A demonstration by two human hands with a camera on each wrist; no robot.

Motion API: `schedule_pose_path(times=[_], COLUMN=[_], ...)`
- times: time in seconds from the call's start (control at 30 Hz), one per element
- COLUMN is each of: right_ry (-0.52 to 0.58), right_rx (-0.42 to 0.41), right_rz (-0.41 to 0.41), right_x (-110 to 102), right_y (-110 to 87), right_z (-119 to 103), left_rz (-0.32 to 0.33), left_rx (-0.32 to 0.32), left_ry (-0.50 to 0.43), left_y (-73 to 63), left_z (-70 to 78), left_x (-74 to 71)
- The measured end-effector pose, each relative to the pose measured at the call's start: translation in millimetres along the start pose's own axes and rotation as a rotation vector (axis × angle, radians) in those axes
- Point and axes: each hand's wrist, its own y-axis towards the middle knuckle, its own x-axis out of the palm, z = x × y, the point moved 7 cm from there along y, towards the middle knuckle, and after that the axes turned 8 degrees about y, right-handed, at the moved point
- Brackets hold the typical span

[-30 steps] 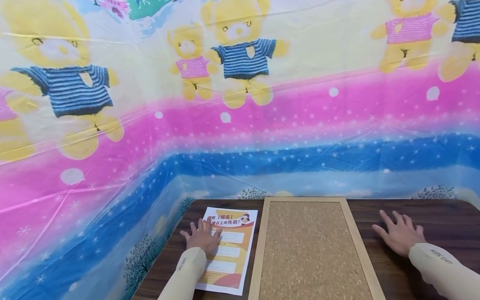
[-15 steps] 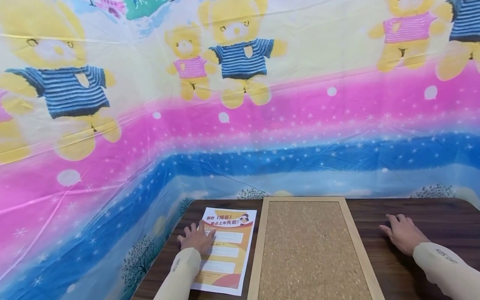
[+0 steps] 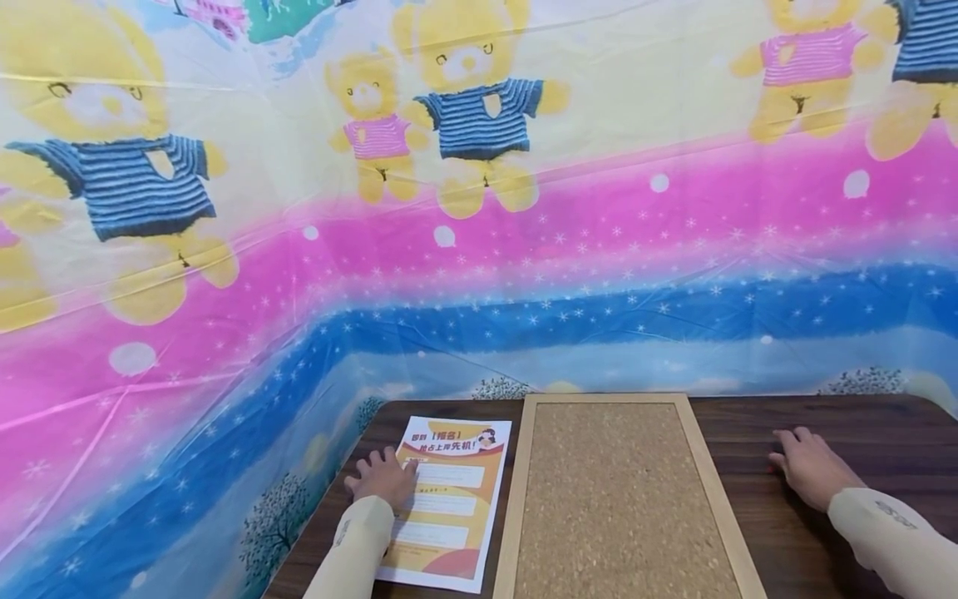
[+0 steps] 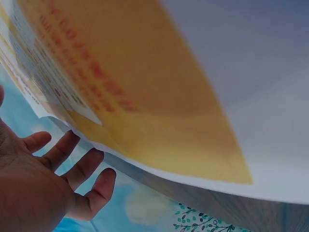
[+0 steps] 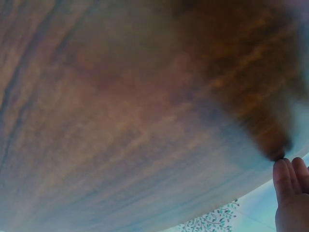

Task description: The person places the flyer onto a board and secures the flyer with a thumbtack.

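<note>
In the head view my left hand (image 3: 380, 478) is over the left edge of a printed orange-and-white flyer (image 3: 449, 541), which lies on the dark wooden table. The left wrist view shows that hand (image 4: 43, 179) with its fingers spread and loosely bent beside the sheet's edge; I cannot tell whether they touch it. My right hand (image 3: 812, 468) is low over the table, right of a wood-framed cork board (image 3: 614, 499). Its fingers lie close together and nearly straight, the tips at the tabletop in the right wrist view. A tiny reddish spot shows by these fingers, too small to identify.
The dark wooden table (image 3: 748, 416) has rounded far corners. Behind it and on the left hangs a cloth (image 3: 584, 241) printed with teddy bears, in pink and blue bands. The cork board stands between the flyer and my right hand.
My left hand has drawn left and slightly nearer, off the middle of the flyer to its edge. The right hand has shifted right, its spread fingers now together.
</note>
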Motion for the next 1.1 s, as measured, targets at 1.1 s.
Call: schedule_pose_path(times=[1.1], right_ry=[-0.025], right_rx=[-0.112], right_rz=[-0.085], right_x=[6.0], right_y=[4.8], right_z=[-19.1], left_rz=[-0.003], left_rx=[-0.039], left_ry=[-0.016], left_y=[-0.2], left_z=[-5.2], left_x=[-5.4])
